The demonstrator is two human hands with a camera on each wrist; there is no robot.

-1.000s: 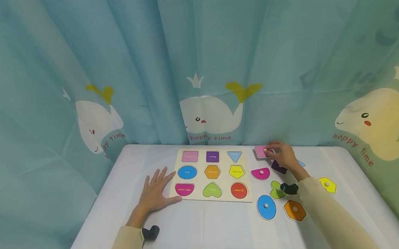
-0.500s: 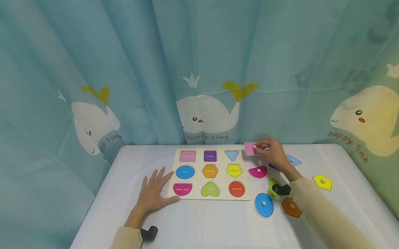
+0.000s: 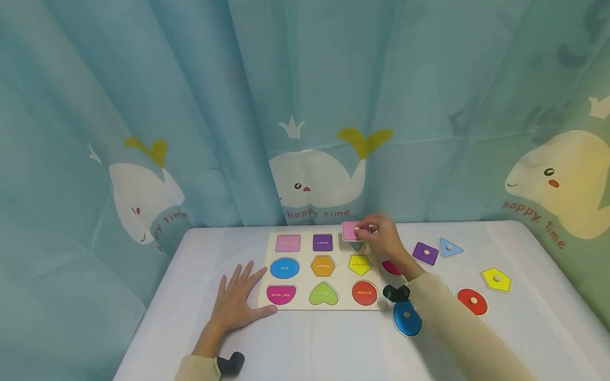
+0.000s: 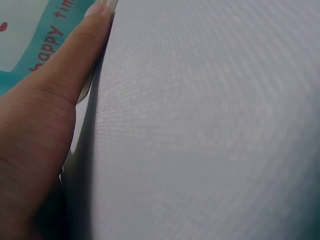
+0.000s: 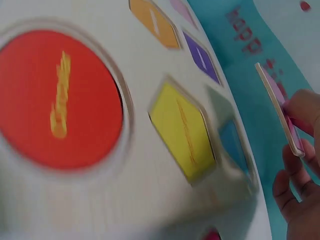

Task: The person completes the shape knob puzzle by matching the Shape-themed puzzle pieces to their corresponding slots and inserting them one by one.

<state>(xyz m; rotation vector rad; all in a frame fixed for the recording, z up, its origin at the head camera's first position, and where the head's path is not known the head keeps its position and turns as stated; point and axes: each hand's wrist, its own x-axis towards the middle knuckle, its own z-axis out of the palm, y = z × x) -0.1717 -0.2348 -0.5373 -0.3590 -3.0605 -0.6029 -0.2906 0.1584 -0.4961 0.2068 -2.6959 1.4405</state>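
In the head view my right hand [image 3: 385, 237] pinches a pink rectangle puzzle piece [image 3: 347, 232] by its small knob. The piece hovers over the upper right corner of a cream puzzle board [image 3: 307, 282], partly covering the blue triangle recess. The right wrist view shows the piece [image 5: 274, 100] edge-on, raised off the board, thumb and fingers at its side. My left hand [image 3: 237, 304] lies with fingers spread at the board's left edge; thumb and fingertips reach that edge. A pink rectangle recess [image 3: 288, 243] is at the board's upper left.
Right of the board lie a purple square [image 3: 420, 252], a blue triangle [image 3: 450, 248], a yellow pentagon [image 3: 496, 279], a red circle [image 3: 468, 298], a blue oval [image 3: 406, 323] and a magenta half round [image 3: 391, 267], partly behind my right arm. A curtain [image 3: 202, 104] hangs behind the table.
My right hand has carried the pink rectangle piece leftward from the loose pieces to above the board. The red circle now shows; the heart and hexagon are hidden behind my arm. My left hand stays put.
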